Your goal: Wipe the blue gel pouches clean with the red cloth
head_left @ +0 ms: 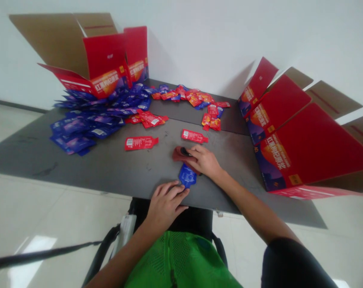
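A blue pouch (187, 176) with a narrow neck lies flat near the table's front edge. My left hand (165, 203) rests beside it with fingers stretched out, the fingertips at the pouch's neck. In my right hand (205, 161) is a reddish-brown cloth (178, 154), pressed over the far end of the pouch. A small black piece (185, 151) shows at my right fingertips; I cannot make out what it is. Beyond the cloth lies a red pouch (195, 136), and another red pouch (141, 143) lies to the left, both flat.
A large heap of blue pouches (100, 116) covers the table's left side before an open red carton (106, 64). Small red and blue pouches (196, 97) trail along the back. Open red cartons (313, 148) stand on the right. Behind the table (109, 168) is a white wall.
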The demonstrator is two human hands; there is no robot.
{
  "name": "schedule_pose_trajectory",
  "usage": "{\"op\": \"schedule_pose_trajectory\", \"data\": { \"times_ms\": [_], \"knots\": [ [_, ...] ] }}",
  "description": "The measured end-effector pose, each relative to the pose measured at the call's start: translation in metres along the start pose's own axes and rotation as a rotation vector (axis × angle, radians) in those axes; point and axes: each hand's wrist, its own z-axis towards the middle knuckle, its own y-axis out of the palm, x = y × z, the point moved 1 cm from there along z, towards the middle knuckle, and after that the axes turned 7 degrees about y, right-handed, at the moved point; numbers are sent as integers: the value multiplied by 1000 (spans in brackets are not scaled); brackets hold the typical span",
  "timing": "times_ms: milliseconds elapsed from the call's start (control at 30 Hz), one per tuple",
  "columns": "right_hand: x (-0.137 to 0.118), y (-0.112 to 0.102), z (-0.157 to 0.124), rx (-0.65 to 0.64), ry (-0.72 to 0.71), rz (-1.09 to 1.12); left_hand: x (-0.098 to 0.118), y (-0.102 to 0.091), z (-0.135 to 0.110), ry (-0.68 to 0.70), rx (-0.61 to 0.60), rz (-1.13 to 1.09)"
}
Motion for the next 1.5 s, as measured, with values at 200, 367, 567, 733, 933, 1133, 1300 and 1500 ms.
{"op": "schedule_pose_trajectory", "data": {
  "times_ms": [200,367,567,733,933,1133,1300,1500],
  "knots": [
    [17,-22,17,50,74,-91,0,0,0,-19,-2,-7],
    [-35,-19,-31,2,-100,28,-2,2,-1,-19,-23,17],
    [-10,-1,-19,5,-44,52,-1,1,1,-2,-15,1],
    [36,-22,10,124,113,-91,3,-5,3,-6,0,-45],
    [45,-38,-11,381,146,65,7,-15,37,-62,-39,-50],
    [70,-39,-16,399,181,103,12,-2,70,-227,-22,40],
    [76,-42,-16,407,183,130,20,0,87,-354,-109,70],
    [75,-47,-17,404,179,113,27,-19,109,-387,-273,140]
  ]
}}
